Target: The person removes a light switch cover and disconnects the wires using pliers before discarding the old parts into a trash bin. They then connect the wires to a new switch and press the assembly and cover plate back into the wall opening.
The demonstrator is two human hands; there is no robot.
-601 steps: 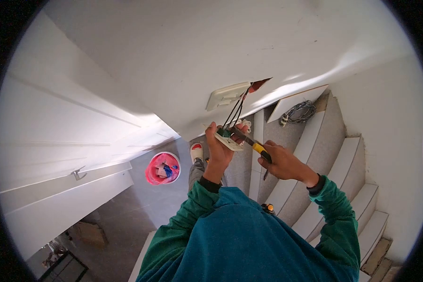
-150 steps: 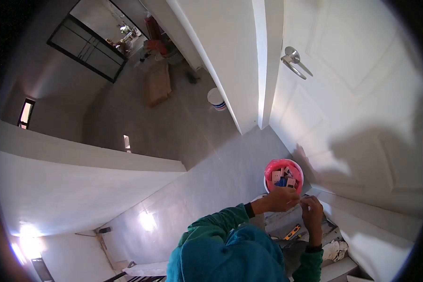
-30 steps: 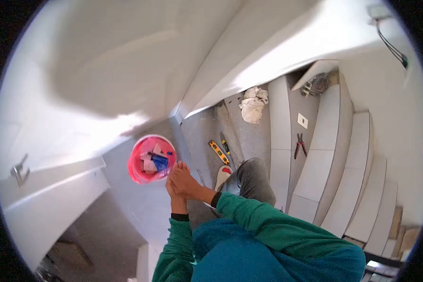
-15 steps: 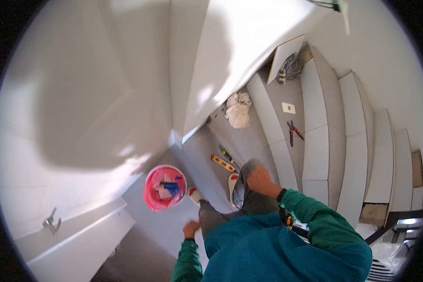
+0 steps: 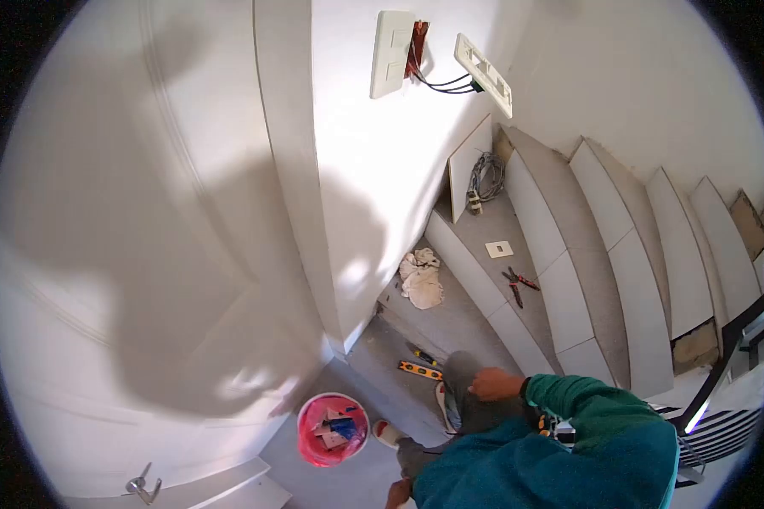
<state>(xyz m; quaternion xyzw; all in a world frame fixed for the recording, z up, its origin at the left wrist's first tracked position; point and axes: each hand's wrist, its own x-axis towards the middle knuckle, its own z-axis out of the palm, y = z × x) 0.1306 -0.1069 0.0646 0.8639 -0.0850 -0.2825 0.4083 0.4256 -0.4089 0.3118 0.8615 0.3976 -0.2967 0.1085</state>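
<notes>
My right hand (image 5: 494,384) rests closed on my bent right knee, its fingers curled in, and nothing shows in it. Low at the frame's bottom edge, my left hand (image 5: 399,494) hangs beside my left leg; its fingers are mostly cut off. A yellow level (image 5: 420,370) lies on the step next to my right foot, with a yellow-and-black handled tool (image 5: 424,357) just behind it. Left of my feet stands a bucket with a pink liner (image 5: 306,441), holding blue and pale scraps.
On the stairs lie red-handled pliers (image 5: 518,287), a small white plate (image 5: 499,248), a crumpled cloth (image 5: 422,280) and a cable coil (image 5: 486,178) beside a leaning board (image 5: 467,170). A switch plate (image 5: 484,75) hangs by wires from the wall box (image 5: 417,49). A railing (image 5: 721,365) borders the right.
My view has tilted up, bringing the wall switch and hanging plate into sight. The bucket, tools and stairs appear lower in the frame. My right hand stays on my knee.
</notes>
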